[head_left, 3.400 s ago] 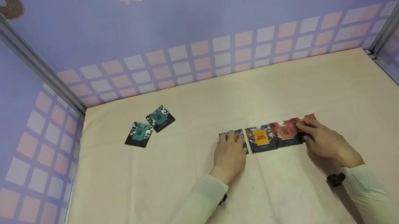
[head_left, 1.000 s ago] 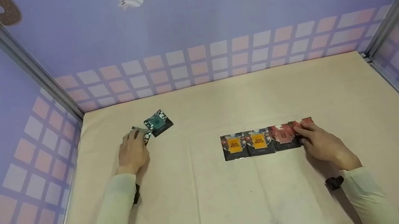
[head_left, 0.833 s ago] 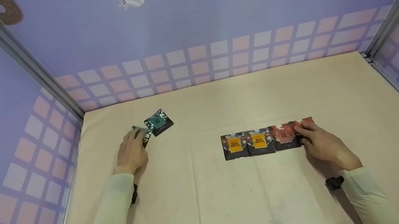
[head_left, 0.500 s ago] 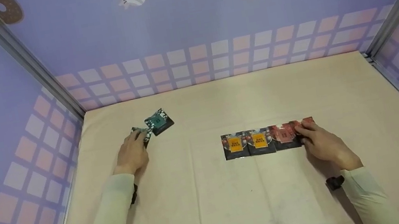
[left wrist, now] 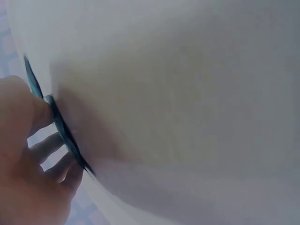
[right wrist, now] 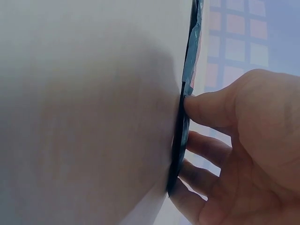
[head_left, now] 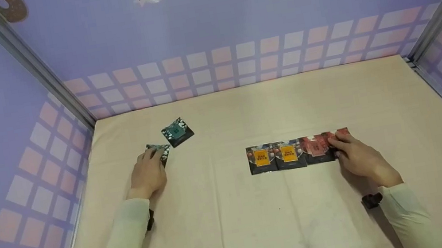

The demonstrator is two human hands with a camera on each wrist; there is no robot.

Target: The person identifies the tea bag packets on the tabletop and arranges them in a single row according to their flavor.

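My left hand (head_left: 147,172) holds a dark teal sachet (head_left: 164,151) at the left, covering most of it. In the left wrist view, thumb and fingers bear on that sachet, seen nearly edge-on. A second teal sachet (head_left: 177,132) lies just beyond, tilted. Two orange-labelled sachets, one on the left (head_left: 261,159) and one on the right (head_left: 290,154), form a row with a red sachet (head_left: 316,148). At the row's right end, my right hand (head_left: 364,159) rests its fingertips on another red sachet (head_left: 342,132), partly hiding it.
A cream cloth (head_left: 257,234) covers the table. Purple patterned walls (head_left: 221,16) stand at the back and both sides, with metal posts (head_left: 31,66) at the corners. A black wrist strap (head_left: 371,200) shows at the right sleeve.
The left hand has left the orange-labelled sachets, whose gap has closed, and reached the left teal sachet. That sachet has shifted slightly toward me, away from the other. The right hand stays put.
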